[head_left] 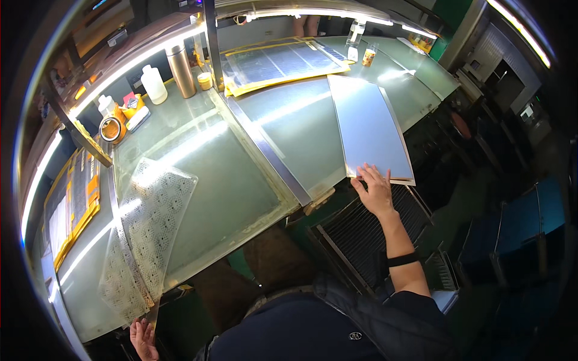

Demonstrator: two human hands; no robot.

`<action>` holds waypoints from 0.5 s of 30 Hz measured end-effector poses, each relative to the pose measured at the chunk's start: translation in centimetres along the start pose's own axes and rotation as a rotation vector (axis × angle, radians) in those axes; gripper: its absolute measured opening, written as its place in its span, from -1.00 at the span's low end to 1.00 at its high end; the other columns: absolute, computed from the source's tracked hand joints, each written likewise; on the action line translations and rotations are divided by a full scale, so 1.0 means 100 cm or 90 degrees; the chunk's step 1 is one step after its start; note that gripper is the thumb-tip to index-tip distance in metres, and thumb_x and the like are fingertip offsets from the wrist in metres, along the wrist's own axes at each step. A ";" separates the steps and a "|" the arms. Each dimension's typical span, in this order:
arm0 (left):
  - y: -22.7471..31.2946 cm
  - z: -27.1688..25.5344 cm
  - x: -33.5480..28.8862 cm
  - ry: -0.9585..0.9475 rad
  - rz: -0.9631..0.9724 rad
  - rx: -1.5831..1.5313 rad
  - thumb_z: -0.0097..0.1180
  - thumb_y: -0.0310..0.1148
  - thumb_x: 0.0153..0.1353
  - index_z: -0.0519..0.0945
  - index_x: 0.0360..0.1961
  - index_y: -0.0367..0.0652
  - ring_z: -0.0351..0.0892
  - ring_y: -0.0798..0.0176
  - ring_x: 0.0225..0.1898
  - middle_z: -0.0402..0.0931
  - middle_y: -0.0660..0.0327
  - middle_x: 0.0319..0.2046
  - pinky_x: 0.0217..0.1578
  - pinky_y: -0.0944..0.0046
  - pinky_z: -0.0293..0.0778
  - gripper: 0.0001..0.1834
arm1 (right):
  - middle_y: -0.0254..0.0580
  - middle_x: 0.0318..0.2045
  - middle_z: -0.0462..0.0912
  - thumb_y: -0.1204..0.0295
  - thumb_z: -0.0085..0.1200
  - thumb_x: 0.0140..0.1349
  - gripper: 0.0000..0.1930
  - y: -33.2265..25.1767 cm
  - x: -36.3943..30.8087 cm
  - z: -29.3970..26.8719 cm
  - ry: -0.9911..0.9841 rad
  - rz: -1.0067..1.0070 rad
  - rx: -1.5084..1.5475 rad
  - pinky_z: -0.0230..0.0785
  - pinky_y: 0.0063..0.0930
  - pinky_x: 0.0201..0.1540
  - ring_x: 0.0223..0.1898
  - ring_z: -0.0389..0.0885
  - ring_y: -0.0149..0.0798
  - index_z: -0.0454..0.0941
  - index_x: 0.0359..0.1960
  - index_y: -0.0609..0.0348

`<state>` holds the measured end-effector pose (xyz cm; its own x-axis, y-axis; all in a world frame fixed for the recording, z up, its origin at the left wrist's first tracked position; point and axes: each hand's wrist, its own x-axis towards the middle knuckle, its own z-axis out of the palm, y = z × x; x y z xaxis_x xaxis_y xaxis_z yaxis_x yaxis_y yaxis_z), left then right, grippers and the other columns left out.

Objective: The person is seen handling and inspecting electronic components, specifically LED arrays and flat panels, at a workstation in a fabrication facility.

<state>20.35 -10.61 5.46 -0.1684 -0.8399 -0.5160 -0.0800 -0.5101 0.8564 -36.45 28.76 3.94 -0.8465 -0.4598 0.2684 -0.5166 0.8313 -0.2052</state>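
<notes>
At three o'clock, the spread right hand [376,191] likely steadies the pale panel [368,123]; left hand [142,341] (seven o'clock): grip unclear.

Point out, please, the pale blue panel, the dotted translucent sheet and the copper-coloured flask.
Pale blue panel [368,127], head view: middle of its upper face.
Dotted translucent sheet [150,225], head view: its patterned surface.
Copper-coloured flask [181,73], head view: middle of its body.

Tube lights [137,66]: blazing white, burned out along the table's far side!
Tabletop [220,189]: long glare streaks slashing across the gloss.
Pale panel [368,123]: washed out bright at its far end.
Right background [512,253]: sinking into murk, detail lost.
Rim: black vignette, blue fringe left, straight edges bowing.
</notes>
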 end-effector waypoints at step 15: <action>0.015 0.014 -0.001 0.043 0.133 0.053 -0.08 -0.38 0.23 0.27 0.12 -0.19 0.40 0.05 -0.02 0.38 -0.02 -0.02 -0.06 0.14 0.37 -0.58 | -0.19 -0.27 0.48 0.67 0.12 -0.02 -0.70 0.015 -0.038 0.017 0.420 0.597 1.002 0.50 -0.53 -0.32 -0.32 0.52 -0.32 0.39 -0.21 0.26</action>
<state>18.83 -11.00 6.83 -0.1241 -0.9373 -0.3256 -0.1322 -0.3095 0.9416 -34.22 31.26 1.05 -0.8980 0.3738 -0.2320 0.0451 -0.4465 -0.8937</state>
